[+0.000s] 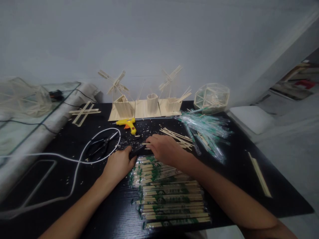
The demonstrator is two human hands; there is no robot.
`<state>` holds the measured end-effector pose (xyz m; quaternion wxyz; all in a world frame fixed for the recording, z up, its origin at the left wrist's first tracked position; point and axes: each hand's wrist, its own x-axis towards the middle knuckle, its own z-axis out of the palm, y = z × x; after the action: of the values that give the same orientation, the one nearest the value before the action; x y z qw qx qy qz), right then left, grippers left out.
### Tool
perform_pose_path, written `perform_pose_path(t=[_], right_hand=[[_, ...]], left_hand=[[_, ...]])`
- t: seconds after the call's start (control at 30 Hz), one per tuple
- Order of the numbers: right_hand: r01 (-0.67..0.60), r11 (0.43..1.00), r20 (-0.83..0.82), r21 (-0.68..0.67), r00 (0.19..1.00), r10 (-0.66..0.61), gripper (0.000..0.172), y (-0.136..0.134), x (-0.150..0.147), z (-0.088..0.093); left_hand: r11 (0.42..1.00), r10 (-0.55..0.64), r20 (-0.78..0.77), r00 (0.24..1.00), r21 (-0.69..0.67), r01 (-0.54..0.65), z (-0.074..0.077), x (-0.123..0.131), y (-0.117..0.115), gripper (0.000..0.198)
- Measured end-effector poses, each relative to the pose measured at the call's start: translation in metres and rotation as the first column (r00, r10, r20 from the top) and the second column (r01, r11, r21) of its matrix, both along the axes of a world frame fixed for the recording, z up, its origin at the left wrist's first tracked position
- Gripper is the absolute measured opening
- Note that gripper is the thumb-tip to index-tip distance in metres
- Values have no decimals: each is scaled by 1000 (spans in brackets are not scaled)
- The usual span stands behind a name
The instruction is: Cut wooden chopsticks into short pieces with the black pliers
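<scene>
My left hand (122, 161) is closed around a dark-handled tool (137, 151); its kind is hard to make out in the dim light. My right hand (161, 147) pinches a thin wooden stick (147, 144), whose end lies at the tip of the tool. Below both hands are rows of wrapped chopsticks (171, 199) in clear and green plastic. Just past my right hand lies a pile of loose sticks (178, 136). A yellow glue gun (127, 124) rests on its side beyond my left hand.
Stick-built models stand on wooden bases (147, 109) by the wall. Crumpled plastic wrappers (206, 129) lie to the right, near a geometric stick frame (211, 96). A white cable (57, 155) loops around pliers (104, 142) at left. Crossed sticks (85, 113) lie at the far left.
</scene>
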<state>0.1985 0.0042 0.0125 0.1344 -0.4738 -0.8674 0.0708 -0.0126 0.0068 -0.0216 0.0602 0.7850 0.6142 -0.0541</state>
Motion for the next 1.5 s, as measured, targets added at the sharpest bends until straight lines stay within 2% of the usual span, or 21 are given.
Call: perform_pose_path(t=[0.2, 0.47, 0.63, 0.73, 0.8, 0.87, 0.9, 0.97, 1.0, 1.03, 1.07, 1.1, 1.17, 1.2, 1.27, 1.4, 1.5], right_hand=[[20, 995, -59, -95, 998, -26, 13, 1, 0, 4], [-22, 991, -165, -133, 986, -1, 10, 6, 5, 4], [-64, 985, -278, -163, 960, 16, 10, 8, 8, 17], [7, 992, -435, -123, 899, -60, 13, 9, 19, 33], [143, 989, -528, -41, 837, -143, 18, 13, 33, 44], [351, 934, -649, 65, 726, -227, 22, 20, 55, 53], [455, 885, -732, 95, 635, -248, 22, 26, 69, 56], [637, 767, -911, 79, 359, -205, 22, 39, 100, 61], [676, 737, -963, 9, 205, -176, 21, 45, 117, 62], [701, 707, -987, -88, 33, -155, 21, 51, 134, 62], [667, 715, -978, -208, -120, -173, 21, 56, 150, 61], [605, 732, -948, -314, -249, -201, 21, 60, 165, 60], [517, 713, -861, -474, -442, -252, 26, 66, 189, 54], [495, 685, -820, -534, -503, -275, 28, 68, 197, 50], [478, 660, -787, -579, -540, -299, 30, 71, 208, 42], [465, 634, -762, -618, -552, -338, 26, 75, 214, 30], [462, 633, -762, -621, -545, -349, 20, 76, 214, 28]], left_hand=[[1000, 2, -11, 1000, 6, -2, 4, 0, 0, 26], [1000, 0, 3, 1000, 23, 0, 3, -3, 0, 24], [1000, 1, 33, 999, 24, -2, 3, -5, 1, 23], [1000, 0, 63, 998, 21, -2, 1, -6, 2, 23], [1000, -3, 71, 997, 21, 2, -1, -6, 2, 24], [1000, -3, 68, 998, 19, 2, -2, -6, 2, 23], [1000, -2, 68, 998, 17, 1, -2, -6, 2, 23], [1000, -3, 75, 997, 13, 2, -1, -5, 2, 23], [1000, -5, 82, 997, 11, 4, 0, -5, 2, 23], [1000, -5, 89, 996, 9, 4, 0, -5, 2, 24], [1000, -7, 94, 996, 9, 6, 0, -5, 2, 25], [1000, -8, 97, 995, 7, 8, 0, -5, 2, 26], [1000, -13, 97, 995, 8, 12, -1, -5, 2, 27], [1000, -15, 94, 995, 10, 14, -1, -5, 2, 27], [1000, -17, 87, 996, 14, 16, -2, -5, 2, 27], [1000, -6, 77, 997, 5, 5, -1, -4, 2, 26], [1000, -1, 81, 997, -10, 1, 1, -3, 1, 26]])
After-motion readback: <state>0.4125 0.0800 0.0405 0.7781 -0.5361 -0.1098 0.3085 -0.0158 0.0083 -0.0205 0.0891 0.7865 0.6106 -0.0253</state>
